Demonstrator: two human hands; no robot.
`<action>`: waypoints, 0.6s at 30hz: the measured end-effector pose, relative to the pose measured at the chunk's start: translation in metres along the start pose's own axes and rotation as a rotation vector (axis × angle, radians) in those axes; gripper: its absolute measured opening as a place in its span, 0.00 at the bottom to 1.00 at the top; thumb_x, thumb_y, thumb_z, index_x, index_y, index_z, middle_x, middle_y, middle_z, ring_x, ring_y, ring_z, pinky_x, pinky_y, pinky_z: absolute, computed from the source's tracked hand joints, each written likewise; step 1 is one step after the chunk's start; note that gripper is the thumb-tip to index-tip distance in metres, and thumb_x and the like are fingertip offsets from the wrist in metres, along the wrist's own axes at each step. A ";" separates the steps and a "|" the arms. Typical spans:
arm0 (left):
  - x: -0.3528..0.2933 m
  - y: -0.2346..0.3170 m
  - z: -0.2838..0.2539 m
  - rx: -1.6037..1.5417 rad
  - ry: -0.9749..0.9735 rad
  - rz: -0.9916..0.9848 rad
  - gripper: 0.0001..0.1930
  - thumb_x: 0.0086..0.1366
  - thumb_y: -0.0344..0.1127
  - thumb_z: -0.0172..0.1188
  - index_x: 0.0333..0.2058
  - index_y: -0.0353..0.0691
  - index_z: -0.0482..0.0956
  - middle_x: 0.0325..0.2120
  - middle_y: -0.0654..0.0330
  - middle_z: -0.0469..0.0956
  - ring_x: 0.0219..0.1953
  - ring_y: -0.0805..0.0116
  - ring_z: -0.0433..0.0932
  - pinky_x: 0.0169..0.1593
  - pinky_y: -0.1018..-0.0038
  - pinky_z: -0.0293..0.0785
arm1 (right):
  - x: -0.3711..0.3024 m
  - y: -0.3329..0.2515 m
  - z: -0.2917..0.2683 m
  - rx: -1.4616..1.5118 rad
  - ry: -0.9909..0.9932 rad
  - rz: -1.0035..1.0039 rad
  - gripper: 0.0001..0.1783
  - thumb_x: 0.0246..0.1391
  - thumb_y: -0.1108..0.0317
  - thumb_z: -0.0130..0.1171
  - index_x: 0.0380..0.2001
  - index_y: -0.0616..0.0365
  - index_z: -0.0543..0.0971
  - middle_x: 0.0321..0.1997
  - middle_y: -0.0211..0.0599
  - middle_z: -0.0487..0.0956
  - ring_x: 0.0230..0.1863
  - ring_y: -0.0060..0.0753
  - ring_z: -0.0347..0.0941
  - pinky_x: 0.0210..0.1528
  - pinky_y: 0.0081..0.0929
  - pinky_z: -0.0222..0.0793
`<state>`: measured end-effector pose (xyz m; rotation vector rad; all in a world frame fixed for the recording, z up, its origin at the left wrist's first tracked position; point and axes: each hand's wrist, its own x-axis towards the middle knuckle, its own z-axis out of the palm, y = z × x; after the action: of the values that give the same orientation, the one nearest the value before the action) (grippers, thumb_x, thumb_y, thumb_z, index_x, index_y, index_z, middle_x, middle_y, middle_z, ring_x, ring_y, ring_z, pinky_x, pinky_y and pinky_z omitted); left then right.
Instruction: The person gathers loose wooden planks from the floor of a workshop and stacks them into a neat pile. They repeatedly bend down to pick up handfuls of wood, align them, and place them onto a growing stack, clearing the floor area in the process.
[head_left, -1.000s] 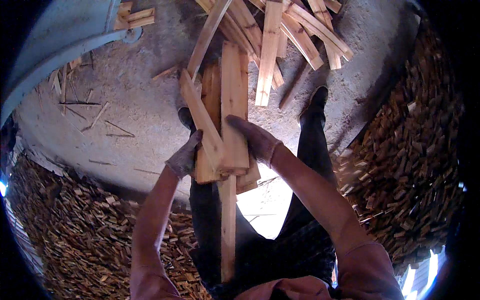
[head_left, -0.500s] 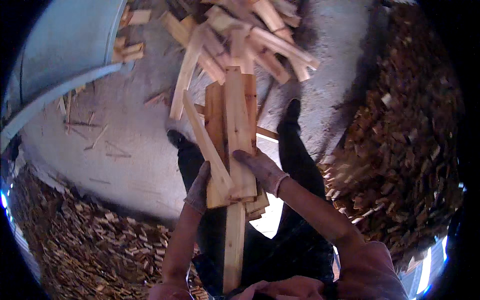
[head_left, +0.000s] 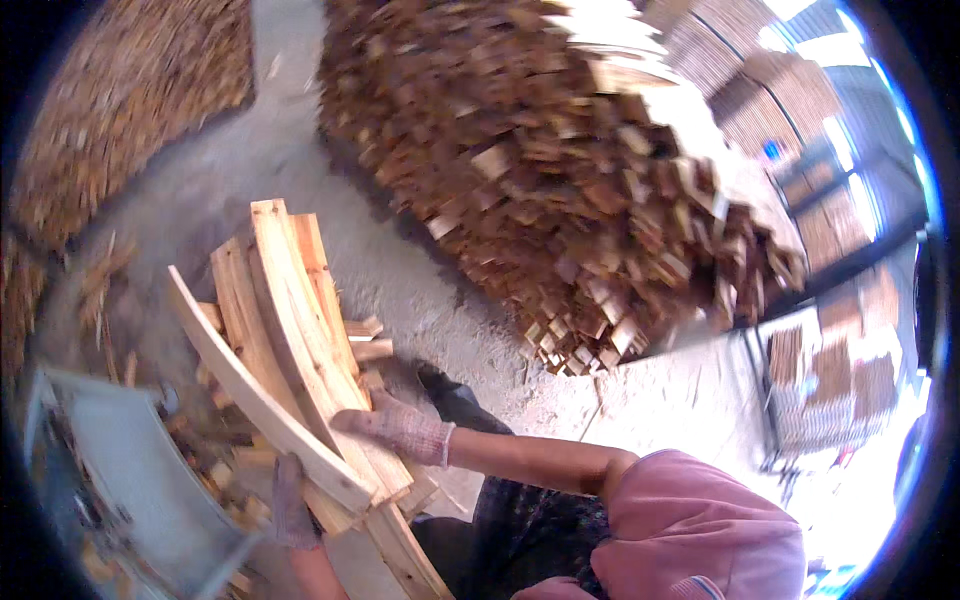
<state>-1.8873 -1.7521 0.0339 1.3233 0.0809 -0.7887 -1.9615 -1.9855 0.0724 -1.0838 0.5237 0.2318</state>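
Note:
Both my hands wear pale knitted work gloves and carry a loose bundle of long wooden boards. My right hand is closed over the right side of a light board, thumb on its top face. My left hand grips the bundle's left side, beside a narrow curved-looking strip that leans outward; its fingers are partly hidden under the wood. Between strip and light board lies a browner board. Another board sticks out below, toward my body.
A large heap of short wood pieces rises ahead, and another pile lies at upper left. A grey-blue metal piece stands at lower left among scraps. Stacked wood bundles stand at right on the concrete floor.
My view has swung to the right, bringing the big heap and stacked bundles into sight. The boards stay in both hands and now slant toward the upper left of the picture.

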 end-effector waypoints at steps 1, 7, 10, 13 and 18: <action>0.005 0.019 0.014 0.051 -0.041 0.027 0.41 0.70 0.59 0.61 0.68 0.33 0.63 0.59 0.51 0.73 0.59 0.59 0.75 0.61 0.64 0.74 | -0.015 -0.008 -0.003 -0.073 0.095 -0.077 0.49 0.57 0.42 0.68 0.69 0.65 0.61 0.57 0.45 0.79 0.55 0.32 0.76 0.60 0.32 0.74; -0.039 0.131 0.084 0.317 -0.223 0.152 0.43 0.66 0.60 0.62 0.67 0.30 0.64 0.57 0.50 0.73 0.53 0.58 0.76 0.54 0.65 0.75 | -0.141 -0.089 0.026 0.123 0.226 -0.388 0.49 0.58 0.49 0.70 0.72 0.62 0.59 0.61 0.44 0.77 0.58 0.31 0.75 0.61 0.31 0.73; -0.062 0.180 0.129 0.427 -0.329 0.277 0.45 0.65 0.61 0.62 0.66 0.28 0.64 0.57 0.50 0.73 0.55 0.59 0.74 0.57 0.65 0.73 | -0.180 -0.110 0.027 0.137 0.296 -0.598 0.52 0.58 0.51 0.71 0.75 0.62 0.55 0.65 0.41 0.74 0.60 0.30 0.73 0.65 0.30 0.69; -0.079 0.216 0.196 0.514 -0.439 0.361 0.46 0.64 0.64 0.60 0.64 0.26 0.67 0.56 0.49 0.74 0.57 0.58 0.72 0.61 0.65 0.69 | -0.231 -0.146 0.013 0.240 0.368 -0.727 0.56 0.56 0.56 0.75 0.75 0.63 0.50 0.64 0.40 0.74 0.61 0.28 0.72 0.65 0.28 0.69; -0.063 0.281 0.343 0.711 -0.675 0.535 0.41 0.71 0.63 0.53 0.64 0.25 0.68 0.56 0.45 0.75 0.56 0.57 0.76 0.57 0.64 0.73 | -0.316 -0.221 -0.044 0.318 0.480 -0.885 0.48 0.57 0.59 0.72 0.72 0.62 0.56 0.58 0.40 0.78 0.55 0.28 0.77 0.58 0.29 0.76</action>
<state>-1.9062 -2.0173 0.3945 1.5519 -1.1335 -0.7804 -2.1499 -2.1031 0.3905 -0.9620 0.4362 -0.8773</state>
